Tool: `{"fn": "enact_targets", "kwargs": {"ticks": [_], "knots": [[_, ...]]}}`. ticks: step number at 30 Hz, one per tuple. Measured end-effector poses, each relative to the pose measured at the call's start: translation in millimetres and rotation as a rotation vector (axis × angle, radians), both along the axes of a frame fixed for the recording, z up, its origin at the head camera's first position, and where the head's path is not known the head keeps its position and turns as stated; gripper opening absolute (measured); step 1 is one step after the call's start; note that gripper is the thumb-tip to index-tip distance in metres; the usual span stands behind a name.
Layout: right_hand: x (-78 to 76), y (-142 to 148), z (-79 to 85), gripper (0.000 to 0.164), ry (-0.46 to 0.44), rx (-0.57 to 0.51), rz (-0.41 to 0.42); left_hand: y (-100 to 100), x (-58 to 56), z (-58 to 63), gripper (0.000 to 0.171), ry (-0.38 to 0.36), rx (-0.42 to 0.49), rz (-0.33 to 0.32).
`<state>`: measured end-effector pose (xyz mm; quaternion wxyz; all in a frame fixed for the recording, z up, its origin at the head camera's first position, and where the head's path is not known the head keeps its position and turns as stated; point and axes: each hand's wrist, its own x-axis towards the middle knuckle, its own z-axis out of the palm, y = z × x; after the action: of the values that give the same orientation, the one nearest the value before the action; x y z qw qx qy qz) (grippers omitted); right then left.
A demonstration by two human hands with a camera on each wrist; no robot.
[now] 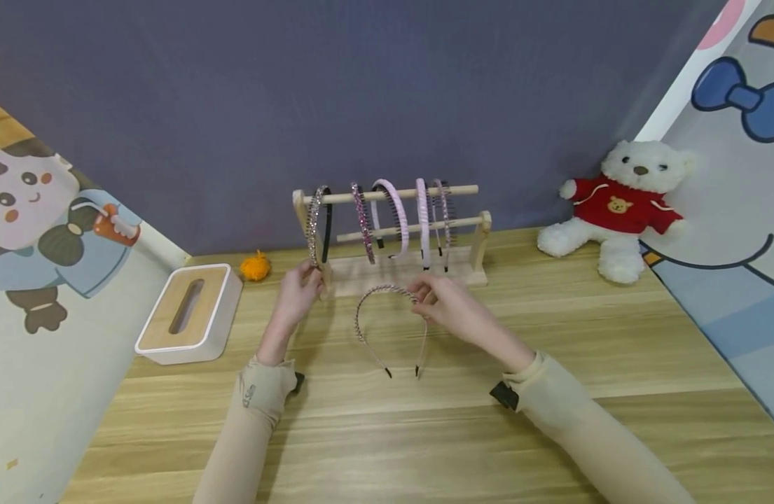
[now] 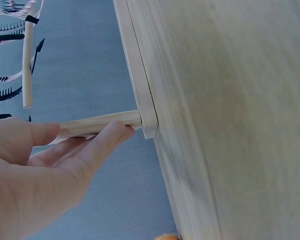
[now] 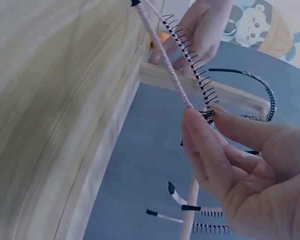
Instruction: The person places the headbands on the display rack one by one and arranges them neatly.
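Observation:
My right hand [image 1: 446, 304] pinches a thin pink, toothed headband [image 3: 165, 57] between thumb and fingers, near one side of its arch. Its black-tipped ends point down toward me, in front of the wooden rack [image 1: 345, 274]. With my left hand [image 1: 296, 294] I grip the rack's left upright post [image 2: 99, 121], low down, thumb on one side and fingers on the other. Several headbands hang on the rack's two rods: a silver glittery headband [image 1: 312, 224] at the left, a magenta glittery headband [image 1: 363, 224], and pale pink ones farther right.
On the table's left stands a white tissue box [image 1: 219, 329] with a wooden lid. A small orange fuzzy ball [image 1: 256, 267] lies behind it. At the back right sits a white teddy bear [image 1: 620, 203] in a red sweater. A dark wall [image 1: 387, 91] rises behind the rack.

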<state>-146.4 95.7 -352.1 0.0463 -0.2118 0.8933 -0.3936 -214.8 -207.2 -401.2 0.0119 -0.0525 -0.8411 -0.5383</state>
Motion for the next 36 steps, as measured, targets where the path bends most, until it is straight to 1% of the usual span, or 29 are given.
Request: {"fn": "enact_targets", "kwargs": {"ticks": [4, 9, 16, 19, 26, 31, 36], "knots": [[4.2, 9.0, 2.8, 0.023, 0.008, -0.011, -0.003, 0.8, -1.0, -0.8, 0.035, 0.006, -0.009, 0.001], [9.8, 20.4, 7.6, 0.022, 0.018, -0.021, -0.010, 0.5, -0.8, -1.3, 0.036, -0.001, -0.009, 0.002], [18.5, 38.1, 15.7, 0.021, 0.087, -0.021, -0.023, 0.0, 0.0, -0.3, 0.037, -0.007, -0.013, 0.003], [24.1, 46.1, 20.1, 0.022, 0.096, -0.026, -0.025, -0.1, -0.4, -0.7, 0.036, -0.006, -0.016, 0.000], [37.9, 63.1, 34.2, 0.024, 0.101, -0.001, -0.048, 0.2, 0.3, -0.5, 0.036, -0.004, -0.009, -0.006], [48.6, 75.5, 44.2, 0.023, 0.118, 0.048, -0.078, -0.3, 0.6, -0.5, 0.037, -0.006, -0.010, -0.011], [54.1, 87.7, 53.2, 0.025, 0.150, 0.060, -0.086, -0.7, 0.8, 0.2, 0.038, -0.010, -0.005, -0.011]]}}
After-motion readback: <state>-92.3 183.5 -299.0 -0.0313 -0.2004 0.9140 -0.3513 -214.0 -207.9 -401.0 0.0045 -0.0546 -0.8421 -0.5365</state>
